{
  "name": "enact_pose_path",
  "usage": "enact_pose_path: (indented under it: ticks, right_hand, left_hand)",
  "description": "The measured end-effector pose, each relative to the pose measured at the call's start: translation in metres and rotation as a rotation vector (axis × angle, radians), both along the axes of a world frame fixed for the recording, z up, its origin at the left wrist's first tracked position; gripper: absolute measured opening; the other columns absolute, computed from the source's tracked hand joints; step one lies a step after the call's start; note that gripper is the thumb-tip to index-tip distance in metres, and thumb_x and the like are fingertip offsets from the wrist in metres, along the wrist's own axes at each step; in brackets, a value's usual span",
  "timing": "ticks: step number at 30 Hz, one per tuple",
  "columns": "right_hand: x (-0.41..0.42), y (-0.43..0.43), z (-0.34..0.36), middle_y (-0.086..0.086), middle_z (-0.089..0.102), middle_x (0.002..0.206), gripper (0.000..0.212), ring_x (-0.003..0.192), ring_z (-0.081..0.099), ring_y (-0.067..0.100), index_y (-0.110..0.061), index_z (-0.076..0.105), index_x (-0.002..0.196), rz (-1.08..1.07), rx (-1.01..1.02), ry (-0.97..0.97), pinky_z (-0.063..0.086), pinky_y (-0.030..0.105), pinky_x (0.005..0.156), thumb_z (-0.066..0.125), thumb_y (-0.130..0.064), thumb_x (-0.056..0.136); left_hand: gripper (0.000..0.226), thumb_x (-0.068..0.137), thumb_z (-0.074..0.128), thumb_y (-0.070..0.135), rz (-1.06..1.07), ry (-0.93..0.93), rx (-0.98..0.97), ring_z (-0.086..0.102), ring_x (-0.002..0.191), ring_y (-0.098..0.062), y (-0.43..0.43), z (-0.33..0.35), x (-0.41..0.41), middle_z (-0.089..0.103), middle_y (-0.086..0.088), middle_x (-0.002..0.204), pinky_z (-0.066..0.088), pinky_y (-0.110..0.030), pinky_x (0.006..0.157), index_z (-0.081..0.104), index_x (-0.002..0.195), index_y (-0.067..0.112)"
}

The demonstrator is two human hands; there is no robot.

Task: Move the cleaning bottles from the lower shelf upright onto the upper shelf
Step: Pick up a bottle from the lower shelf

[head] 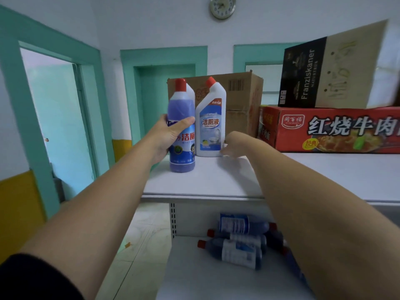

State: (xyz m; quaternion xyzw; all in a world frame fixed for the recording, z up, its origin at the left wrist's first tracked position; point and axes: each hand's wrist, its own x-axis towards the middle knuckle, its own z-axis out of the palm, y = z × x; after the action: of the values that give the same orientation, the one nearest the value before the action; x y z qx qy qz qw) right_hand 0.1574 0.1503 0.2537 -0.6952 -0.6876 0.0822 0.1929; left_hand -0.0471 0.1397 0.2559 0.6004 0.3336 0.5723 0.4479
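The upper shelf (216,185) carries a red carton (337,128) printed "红烧牛肉", cut off at the right. On it lies a box (313,74) reading "Franziskaner". A plain brown carton (242,98) stands behind the bottles. On the lower shelf (205,276) at least 3 dark bottles (238,250) lie on their sides; your right forearm hides any more.

Your left hand (166,137) grips the blue bottle (181,109), upright on the upper shelf. Your thumb crosses its label, so only "洁厕" reads. Just beside it stands the white bottle (211,126), marked "洁厕液". Another white one is mostly hidden behind the blue.

Your right hand (233,146) is blurred, with fingers loosely bent and holding nothing. Whether they touch the white bottle's base is unclear.
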Motion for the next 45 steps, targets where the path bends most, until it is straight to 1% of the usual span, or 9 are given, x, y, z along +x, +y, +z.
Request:
enact_pose_path:
  ticks: [4, 8, 12, 16, 19, 27, 34, 39, 45]
  right_hand:
    - [0.007, -0.037, -0.007, 0.009, 0.063, 0.129, 0.032, 0.115, 0.060, 0.030, -0.012, 0.067, 0.124, 0.028, 0.010, -0.216, 0.050, 0.040, 0.100, 0.059, -0.023, 0.095]
    - [0.016, -0.078, -0.008, 0.005, 0.062, 0.132, 0.032, 0.119, 0.058, 0.029, -0.017, 0.066, 0.128, 0.039, 0.030, -0.279, 0.048, 0.035, 0.100, 0.057, -0.025, 0.098]
    - [0.037, -0.119, -0.004, 0.007, 0.063, 0.132, 0.035, 0.119, 0.057, 0.029, -0.015, 0.066, 0.128, 0.031, 0.065, -0.302, 0.047, 0.038, 0.102, 0.056, -0.031, 0.099]
    - [0.077, -0.153, -0.005, 0.009, 0.062, 0.130, 0.035, 0.119, 0.057, 0.029, -0.014, 0.064, 0.130, -0.065, 0.084, -0.322, 0.048, 0.036, 0.098, 0.052, -0.027, 0.100]
    - [0.117, -0.180, -0.006, 0.007, 0.064, 0.128, 0.032, 0.116, 0.058, 0.029, -0.018, 0.067, 0.126, -0.122, 0.128, -0.318, 0.048, 0.036, 0.098, 0.055, -0.028, 0.098]
    - [0.242, -0.284, -0.002, 0.011, 0.065, 0.125, 0.032, 0.112, 0.060, 0.031, -0.011, 0.068, 0.122, -0.316, 0.122, -0.334, 0.050, 0.037, 0.097, 0.051, -0.025, 0.099]
    - [0.371, -0.385, -0.008, 0.010, 0.065, 0.124, 0.035, 0.112, 0.059, 0.030, -0.013, 0.066, 0.123, -0.557, 0.080, -0.328, 0.050, 0.036, 0.095, 0.050, -0.030, 0.097]
    - [0.454, -0.451, -0.020, 0.010, 0.069, 0.115, 0.033, 0.104, 0.061, 0.031, -0.015, 0.071, 0.111, -0.714, 0.058, -0.297, 0.052, 0.038, 0.091, 0.052, -0.032, 0.090]
    - [0.550, -0.510, -0.027, 0.008, 0.071, 0.107, 0.032, 0.099, 0.064, 0.028, -0.013, 0.072, 0.110, -0.864, 0.027, -0.264, 0.054, 0.041, 0.091, 0.054, -0.030, 0.091]
  left_hand:
    - [0.051, 0.082, 0.080, 0.024, -0.014, -0.020, 0.037, 0.072, 0.092, -0.025, -0.012, -0.002, 0.018, 0.072, -0.007, 0.110, 0.058, -0.037, 0.074, 0.057, 0.128, 0.017]
    - [0.045, 0.080, 0.081, 0.035, -0.016, 0.021, 0.066, 0.072, 0.100, -0.027, -0.028, -0.003, 0.038, 0.073, -0.006, 0.111, 0.059, -0.043, 0.085, 0.062, 0.118, 0.021]
    - [0.050, 0.070, 0.084, 0.049, -0.009, 0.075, 0.103, 0.070, 0.102, -0.026, -0.047, -0.001, 0.064, 0.072, -0.004, 0.108, 0.057, -0.049, 0.094, 0.064, 0.110, 0.026]
    - [0.037, 0.077, 0.080, 0.049, -0.082, 0.107, 0.138, 0.069, 0.102, -0.025, -0.071, -0.001, 0.108, 0.071, -0.003, 0.105, 0.056, -0.049, 0.095, 0.062, 0.102, 0.028]
    - [0.038, 0.078, 0.079, 0.047, -0.142, 0.096, 0.133, 0.070, 0.101, -0.026, -0.091, 0.001, 0.148, 0.072, -0.005, 0.106, 0.056, -0.049, 0.095, 0.063, 0.105, 0.025]
    - [0.032, 0.084, 0.076, 0.041, -0.356, 0.043, 0.139, 0.072, 0.090, -0.024, -0.167, 0.010, 0.289, 0.072, -0.005, 0.098, 0.060, -0.037, 0.079, 0.064, 0.104, 0.020]
    - [0.032, 0.080, 0.079, 0.041, -0.544, 0.014, 0.151, 0.073, 0.089, -0.025, -0.244, 0.004, 0.433, 0.073, -0.005, 0.093, 0.061, -0.039, 0.082, 0.067, 0.099, 0.019]
    - [0.035, 0.083, 0.078, 0.038, -0.698, 0.032, 0.151, 0.073, 0.093, -0.024, -0.297, -0.009, 0.532, 0.074, -0.008, 0.101, 0.061, -0.038, 0.083, 0.068, 0.108, 0.016]
    - [0.029, 0.085, 0.076, 0.036, -0.856, 0.044, 0.141, 0.072, 0.083, -0.020, -0.347, -0.012, 0.652, 0.073, -0.003, 0.092, 0.061, -0.033, 0.077, 0.066, 0.104, 0.017]
